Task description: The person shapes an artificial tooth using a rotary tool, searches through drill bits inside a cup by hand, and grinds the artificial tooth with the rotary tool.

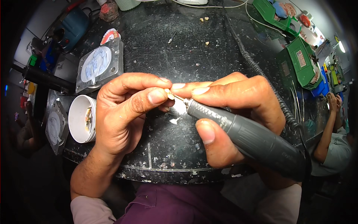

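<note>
Between thumb and fingertips, my left hand (128,99) pinches a small yellowish dental crown (170,95), tooth-like in shape. My right hand (238,100) is wrapped round a dark grey rotary handpiece (246,138), its body slanting down to the right. The thin metal bur (179,98) at its tip points left and meets or nearly meets the crown; whether they touch I cannot tell. Both hands are close together above the black worktable (171,142), fingertips almost meeting. A coiled cord (257,67) runs from the back of the table down the right side toward the handpiece.
A white tub (82,119) with small metallic pieces stands left of my left hand. Behind it lies a metal flask (100,63) with whitish-blue mould material, a dental model (110,36) beside it. Several tooth pieces (207,43) lie farther back. Green bins (304,61) and another person (332,138) are at right.
</note>
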Demonstrator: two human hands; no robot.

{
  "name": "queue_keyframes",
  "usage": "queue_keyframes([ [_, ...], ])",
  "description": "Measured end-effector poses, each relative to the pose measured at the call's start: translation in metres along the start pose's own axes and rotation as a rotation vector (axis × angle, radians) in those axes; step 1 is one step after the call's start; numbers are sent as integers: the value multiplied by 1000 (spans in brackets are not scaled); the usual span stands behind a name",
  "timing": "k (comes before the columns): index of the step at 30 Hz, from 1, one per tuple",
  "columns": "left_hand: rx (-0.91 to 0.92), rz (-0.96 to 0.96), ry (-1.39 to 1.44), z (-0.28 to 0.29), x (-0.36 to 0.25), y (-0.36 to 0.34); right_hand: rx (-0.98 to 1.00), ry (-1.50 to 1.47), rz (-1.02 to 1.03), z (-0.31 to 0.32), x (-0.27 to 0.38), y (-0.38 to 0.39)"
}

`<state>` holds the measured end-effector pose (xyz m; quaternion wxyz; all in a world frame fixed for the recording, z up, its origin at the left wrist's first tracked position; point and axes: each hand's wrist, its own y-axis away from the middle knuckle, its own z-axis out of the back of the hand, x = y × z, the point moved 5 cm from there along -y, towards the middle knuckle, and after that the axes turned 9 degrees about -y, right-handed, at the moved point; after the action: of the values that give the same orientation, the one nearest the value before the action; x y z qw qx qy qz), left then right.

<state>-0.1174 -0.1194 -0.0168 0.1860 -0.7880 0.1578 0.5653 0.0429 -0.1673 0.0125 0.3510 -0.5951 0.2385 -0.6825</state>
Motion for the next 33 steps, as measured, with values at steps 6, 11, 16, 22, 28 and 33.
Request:
queue_keyframes([
  [6,-12,-57,-108,1,-3,-2,12,-1,-28,0,1,-1],
  [11,-11,-117,-66,5,-4,-4,8,6,-72,0,2,-1],
  [16,-16,-121,-91,6,-4,-4,-11,-4,-126,-1,1,-1],
  [22,-15,-109,-92,5,-5,-4,-19,-9,-162,-1,2,0],
  [28,-4,-106,-85,6,-5,-5,-16,-21,-143,-1,2,-1],
  [33,-11,-91,-83,7,-4,-4,-23,-13,-118,-1,0,-1],
])
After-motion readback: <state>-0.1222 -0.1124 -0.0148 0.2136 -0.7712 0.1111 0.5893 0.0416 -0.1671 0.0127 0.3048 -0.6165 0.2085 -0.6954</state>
